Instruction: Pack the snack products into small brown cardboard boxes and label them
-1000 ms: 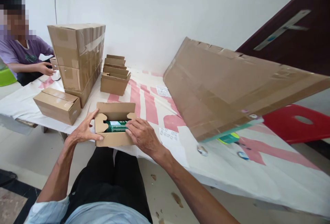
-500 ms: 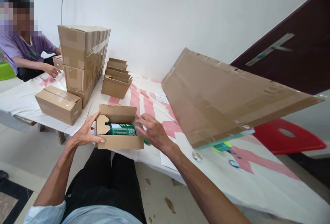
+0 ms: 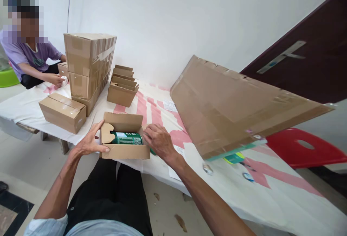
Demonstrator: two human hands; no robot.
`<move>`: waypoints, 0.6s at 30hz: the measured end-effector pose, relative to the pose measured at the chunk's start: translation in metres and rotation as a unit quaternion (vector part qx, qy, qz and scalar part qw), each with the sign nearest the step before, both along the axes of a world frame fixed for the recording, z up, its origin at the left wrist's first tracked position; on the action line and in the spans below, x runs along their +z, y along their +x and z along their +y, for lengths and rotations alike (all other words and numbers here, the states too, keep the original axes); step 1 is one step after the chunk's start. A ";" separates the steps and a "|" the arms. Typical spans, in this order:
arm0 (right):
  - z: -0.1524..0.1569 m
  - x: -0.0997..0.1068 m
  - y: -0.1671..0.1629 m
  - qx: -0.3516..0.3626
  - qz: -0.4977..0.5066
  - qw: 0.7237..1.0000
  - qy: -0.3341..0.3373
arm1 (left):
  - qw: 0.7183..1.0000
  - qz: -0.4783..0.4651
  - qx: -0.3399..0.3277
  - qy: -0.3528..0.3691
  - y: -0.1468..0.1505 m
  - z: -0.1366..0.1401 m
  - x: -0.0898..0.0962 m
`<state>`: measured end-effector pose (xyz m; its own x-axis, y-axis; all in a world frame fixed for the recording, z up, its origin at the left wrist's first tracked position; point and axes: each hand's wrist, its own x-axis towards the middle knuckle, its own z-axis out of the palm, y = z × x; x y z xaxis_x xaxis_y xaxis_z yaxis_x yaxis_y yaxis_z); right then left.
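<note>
An open cardboard box (image 3: 126,151) lies at the table's near edge, its long back flap raised. Inside rests a green can (image 3: 127,138) on its side, with white print and a square code. My left hand (image 3: 90,142) grips the box's left end, thumb along the front wall and fingers at the back corner. At the right end, the bent fingers of my right hand (image 3: 159,142) are on the end flap and cover most of it. A small piece of something green shows below that hand, too hidden to name.
Stacked taped boxes (image 3: 81,55) stand behind, with a closed box (image 3: 63,112) before them and open boxes (image 3: 123,93) beside them. A large cardboard sheet (image 3: 230,109) leans at right. Tape rolls (image 3: 207,169) and a red stool (image 3: 306,149) are nearby. A person (image 3: 29,53) sits far left.
My right hand's fingers have curled in closer against the box's right end flap. My left hand keeps its grip. The whole view has shifted slightly. The other person's hand has moved a little.
</note>
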<state>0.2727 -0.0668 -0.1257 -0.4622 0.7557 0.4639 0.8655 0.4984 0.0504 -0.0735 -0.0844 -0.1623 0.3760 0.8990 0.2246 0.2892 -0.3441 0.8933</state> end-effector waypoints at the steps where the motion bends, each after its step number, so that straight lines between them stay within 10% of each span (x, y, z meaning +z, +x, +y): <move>1: 0.001 0.005 -0.007 0.010 -0.016 1.000 0.003 | 1.000 0.000 0.001 -0.001 0.000 0.000 0.000; 18: 0.057 0.020 -0.081 0.082 -0.007 0.995 -0.058 | 1.000 -0.009 0.011 0.010 0.001 -0.001 0.002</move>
<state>0.1912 -0.0101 -0.1053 -0.5897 0.7177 0.3704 0.7717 0.6359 -0.0037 -0.0724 -0.0858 -0.1604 0.3515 0.9022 0.2500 0.2801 -0.3561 0.8915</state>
